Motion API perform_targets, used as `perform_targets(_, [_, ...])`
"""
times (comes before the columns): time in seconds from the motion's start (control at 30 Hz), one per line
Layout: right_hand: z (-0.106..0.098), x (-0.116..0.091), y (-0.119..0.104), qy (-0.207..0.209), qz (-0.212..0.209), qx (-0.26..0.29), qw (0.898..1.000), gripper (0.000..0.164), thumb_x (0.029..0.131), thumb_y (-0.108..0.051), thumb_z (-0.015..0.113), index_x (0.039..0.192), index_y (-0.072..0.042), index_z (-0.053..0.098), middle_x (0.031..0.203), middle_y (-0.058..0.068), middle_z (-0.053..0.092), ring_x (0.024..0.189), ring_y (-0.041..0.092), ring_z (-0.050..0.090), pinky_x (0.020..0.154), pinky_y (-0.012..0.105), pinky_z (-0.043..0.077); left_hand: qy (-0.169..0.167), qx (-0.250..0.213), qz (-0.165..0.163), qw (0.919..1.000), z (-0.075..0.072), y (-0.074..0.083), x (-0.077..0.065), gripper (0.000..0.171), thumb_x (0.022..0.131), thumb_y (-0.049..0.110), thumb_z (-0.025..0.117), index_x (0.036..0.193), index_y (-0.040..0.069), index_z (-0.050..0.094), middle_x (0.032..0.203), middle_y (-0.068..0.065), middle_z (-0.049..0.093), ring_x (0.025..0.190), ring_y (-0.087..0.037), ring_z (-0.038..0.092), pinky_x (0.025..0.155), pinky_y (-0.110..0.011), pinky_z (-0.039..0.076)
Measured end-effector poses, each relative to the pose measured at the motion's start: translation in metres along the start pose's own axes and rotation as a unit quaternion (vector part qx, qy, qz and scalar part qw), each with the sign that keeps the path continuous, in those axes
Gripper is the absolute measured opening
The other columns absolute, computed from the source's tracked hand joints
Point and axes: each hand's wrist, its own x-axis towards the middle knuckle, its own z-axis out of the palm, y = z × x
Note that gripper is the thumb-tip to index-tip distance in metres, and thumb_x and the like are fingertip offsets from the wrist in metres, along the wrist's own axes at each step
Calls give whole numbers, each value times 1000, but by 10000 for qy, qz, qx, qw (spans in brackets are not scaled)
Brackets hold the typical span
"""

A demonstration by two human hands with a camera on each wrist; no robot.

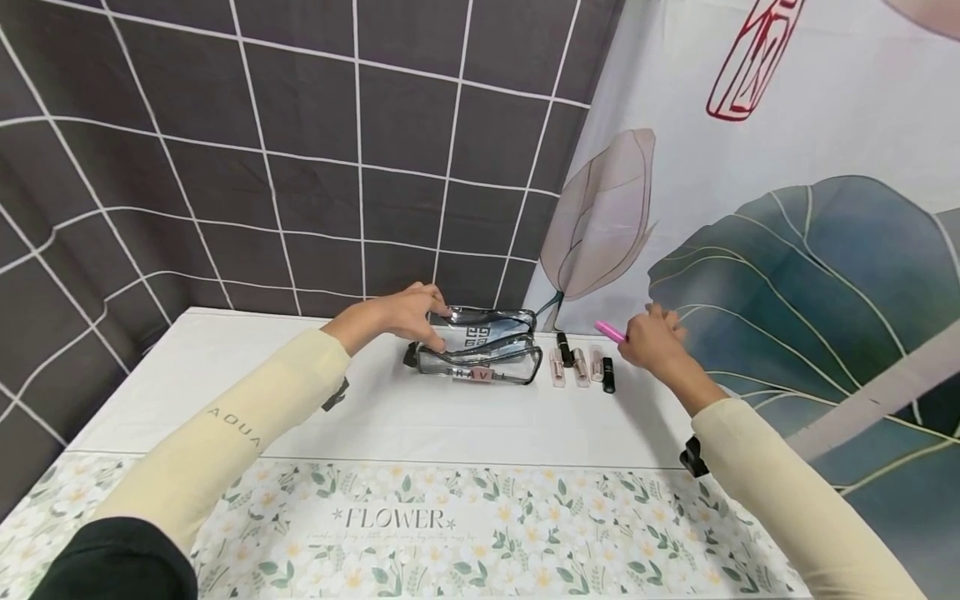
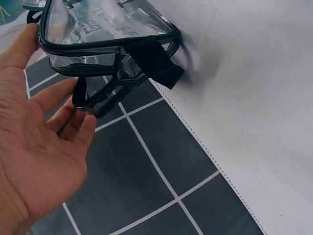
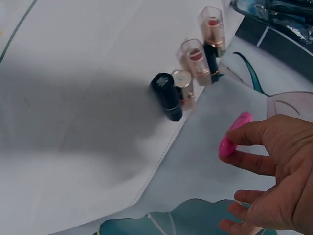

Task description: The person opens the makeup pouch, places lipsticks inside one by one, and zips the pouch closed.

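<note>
A clear pouch with black piping (image 1: 498, 367) and TRAVEL lettering stands unzipped near the table's back edge. My left hand (image 1: 411, 317) holds its left end, thumb at the rim and fingertips at the raised lid (image 2: 93, 108). A slim pink tube with rounded ends (image 3: 235, 133) is pinched between the thumb and index finger of my right hand (image 1: 655, 340), to the right of the pouch. Between the pouch and that hand are several lipsticks, some in clear cases (image 3: 197, 61) and some in black ones (image 3: 167, 95).
The white table (image 1: 360, 417) has a floral cloth (image 1: 420, 533) along its front. A dark gridded curtain (image 1: 300, 192) hangs behind it, and a leaf-printed curtain (image 1: 795, 275) borders the right side.
</note>
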Motion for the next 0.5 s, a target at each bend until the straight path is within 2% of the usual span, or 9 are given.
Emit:
perform_targets(0.2, [-7, 2, -16, 208, -240, 99, 9994, 23, 99, -12, 68, 96, 7, 79, 159, 45, 52, 154, 70, 29, 109, 85, 39, 47, 5, 13, 10000, 0, 0, 0, 79, 92, 36, 83, 160, 2, 62, 166, -18, 50, 152, -37, 42, 129, -56, 44])
perform_targets(0.37, [-11, 4, -32, 355, -474, 104, 9982, 25, 101, -13, 65, 90, 5, 79, 155, 42, 58, 157, 67, 28, 111, 83, 38, 43, 24, 1, 10000, 1, -1, 1, 79, 92, 36, 83, 160, 3, 62, 166, -18, 50, 151, -37, 42, 129, -56, 45])
perform_targets(0.5, [-15, 7, -48, 535, -649, 144, 9964, 25, 104, -14, 66, 95, 5, 80, 164, 41, 51, 159, 64, 28, 117, 82, 35, 42, 63, -2, 10000, 1, -1, 0, 80, 92, 36, 83, 161, 3, 61, 166, -18, 50, 152, -37, 42, 129, -56, 44])
